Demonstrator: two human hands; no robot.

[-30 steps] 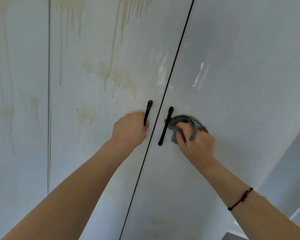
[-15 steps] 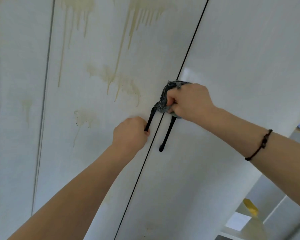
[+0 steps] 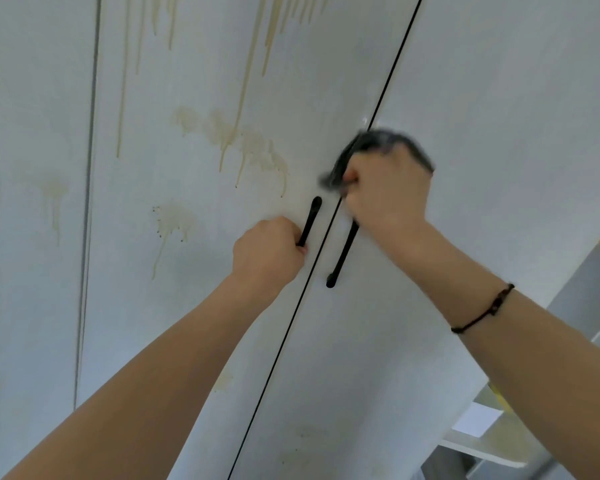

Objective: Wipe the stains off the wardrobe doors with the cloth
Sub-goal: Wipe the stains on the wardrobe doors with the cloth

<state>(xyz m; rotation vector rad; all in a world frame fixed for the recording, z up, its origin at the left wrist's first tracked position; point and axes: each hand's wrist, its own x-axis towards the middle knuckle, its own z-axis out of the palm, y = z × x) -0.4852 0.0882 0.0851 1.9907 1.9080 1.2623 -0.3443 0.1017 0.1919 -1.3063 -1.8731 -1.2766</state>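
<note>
Two white wardrobe doors meet at a dark seam. The left door (image 3: 194, 306) carries yellow-brown drip stains (image 3: 253, 150) and a splatter (image 3: 172, 221). The right door (image 3: 499, 133) looks mostly free of stains. My left hand (image 3: 267, 254) grips the lower part of the left black handle (image 3: 310, 220). My right hand (image 3: 387, 195) grips a dark grey cloth (image 3: 378, 143), blurred, and presses it on the right door at the seam, above the right black handle (image 3: 342, 258), whose top it hides.
A third stained panel (image 3: 32, 202) lies at the far left beyond a vertical gap. At the lower right, past the right door's edge, are pale shelves (image 3: 492, 441) with a white sheet and something yellow.
My right hand with the cloth went from beside the right handle up to the seam above it, and now sits slightly right and lower. My left hand stayed on the left handle.
</note>
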